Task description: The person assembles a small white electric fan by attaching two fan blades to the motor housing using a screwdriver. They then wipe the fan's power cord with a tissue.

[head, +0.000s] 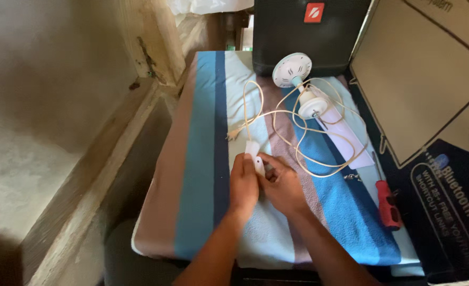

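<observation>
Both hands, the left hand (pixel 243 182) and right hand (pixel 282 185), grasp a small white plastic switch (pixel 254 155) over a fuzzy striped towel (pixel 202 159). Its thin cream cord (pixel 298 127) loops toward a round white fan part (pixel 292 69); a red-handled screwdriver (pixel 387 200) lies well apart.

In front of me a striped towel in blue, pale blue and mauve (pixel 202 175) covers the work surface. A red-handled screwdriver (pixel 387 198) lies at its right edge, beside a large printed cardboard box (pixel 430 79). A black speaker cabinet (pixel 303 34) stands at the far end, and a rough wooden beam (pixel 96 175) runs along my left.
</observation>
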